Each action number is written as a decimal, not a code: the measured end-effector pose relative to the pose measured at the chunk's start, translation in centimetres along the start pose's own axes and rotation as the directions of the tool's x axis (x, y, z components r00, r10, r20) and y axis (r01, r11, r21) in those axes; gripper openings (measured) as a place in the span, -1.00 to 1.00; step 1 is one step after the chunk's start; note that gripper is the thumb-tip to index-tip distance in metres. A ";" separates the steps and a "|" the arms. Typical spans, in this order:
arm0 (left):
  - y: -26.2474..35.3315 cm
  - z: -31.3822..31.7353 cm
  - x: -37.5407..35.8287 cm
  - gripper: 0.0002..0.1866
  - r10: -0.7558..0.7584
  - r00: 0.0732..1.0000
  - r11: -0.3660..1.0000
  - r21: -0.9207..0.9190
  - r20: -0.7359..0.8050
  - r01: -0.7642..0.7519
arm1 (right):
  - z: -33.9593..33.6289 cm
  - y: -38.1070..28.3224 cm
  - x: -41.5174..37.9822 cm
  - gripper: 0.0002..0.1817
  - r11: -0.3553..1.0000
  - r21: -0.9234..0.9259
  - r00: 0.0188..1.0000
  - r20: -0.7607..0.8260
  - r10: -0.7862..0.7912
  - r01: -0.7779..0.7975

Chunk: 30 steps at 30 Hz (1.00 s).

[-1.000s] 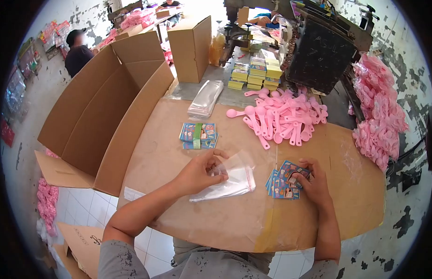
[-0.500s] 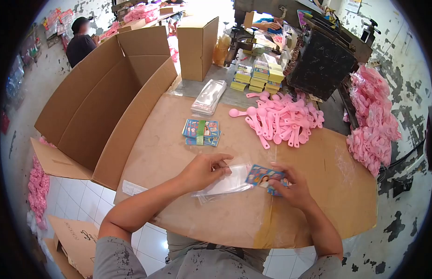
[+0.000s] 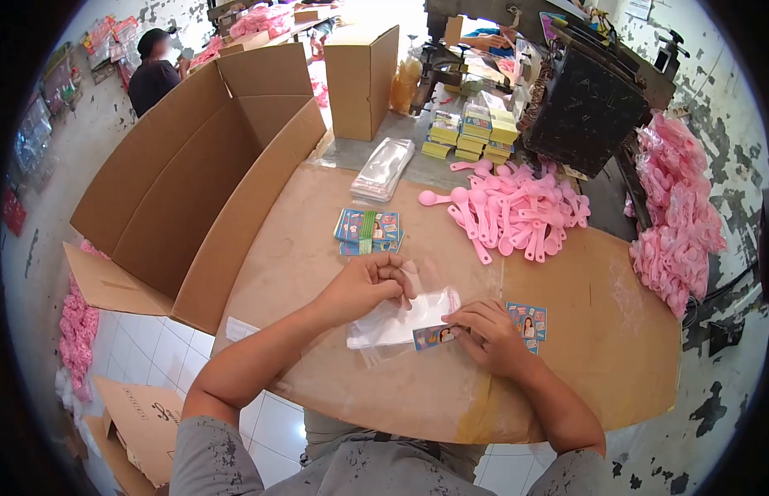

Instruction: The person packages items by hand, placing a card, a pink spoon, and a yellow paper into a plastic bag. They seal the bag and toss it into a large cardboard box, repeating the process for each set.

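My left hand [image 3: 370,288] pinches the edge of a clear plastic bag [image 3: 422,281], part of which rises beside the fingertips. Beneath it, more clear bags [image 3: 380,326] lie on the cardboard-covered table. My right hand [image 3: 494,335] is closed on a small blue printed card [image 3: 432,336], held at the right end of these bags. Several similar cards [image 3: 529,322] rest on the table just beyond the right hand. Farther back sits a bundle of blue cards [image 3: 366,230] with a green band around it.
Pink plastic spoons [image 3: 517,207] are heaped at the back right. A pack of clear bags [image 3: 384,169] and stacks of cards [image 3: 475,132] lie behind. A large open carton [image 3: 236,198] stands left, a dark machine [image 3: 579,107] at the back. Another person [image 3: 153,74] sits far left.
My right hand has moved left with one card to the bags, and other cards now lie on the table. My left hand has shifted slightly upward, and a bag's film now stands up.
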State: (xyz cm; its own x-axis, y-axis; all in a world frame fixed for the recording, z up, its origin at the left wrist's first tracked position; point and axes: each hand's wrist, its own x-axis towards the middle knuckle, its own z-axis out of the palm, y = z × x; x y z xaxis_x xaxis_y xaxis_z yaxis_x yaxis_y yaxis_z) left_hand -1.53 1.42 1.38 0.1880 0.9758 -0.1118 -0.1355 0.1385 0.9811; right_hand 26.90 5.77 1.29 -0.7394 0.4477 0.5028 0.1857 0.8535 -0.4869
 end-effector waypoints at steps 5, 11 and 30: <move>-0.2 0.3 -0.1 -0.82 -0.036 0.997 0.986 -0.158 0.069 0.047 | 0.1 0.3 -1.8 -0.63 0.878 0.222 0.894 -0.052 0.446 -0.425; 0.0 0.7 -0.4 -0.71 -0.093 0.994 0.995 -0.042 0.060 0.096 | 0.3 1.8 -1.7 -0.64 0.751 0.488 0.846 -0.048 0.531 -0.444; 0.0 2.8 -1.7 -0.74 0.008 0.993 0.916 0.399 0.116 -0.054 | 0.4 2.1 -2.2 -0.64 0.906 0.345 0.929 -0.183 0.321 -0.246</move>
State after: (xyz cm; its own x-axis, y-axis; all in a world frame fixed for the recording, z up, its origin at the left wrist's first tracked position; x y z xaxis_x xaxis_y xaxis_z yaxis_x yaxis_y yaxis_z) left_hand 0.91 -0.75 1.98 0.2987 0.9505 -0.0852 0.2536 0.0070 0.9673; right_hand 28.65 6.48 -1.10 -0.5092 0.7390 0.4410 0.1267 0.5712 -0.8109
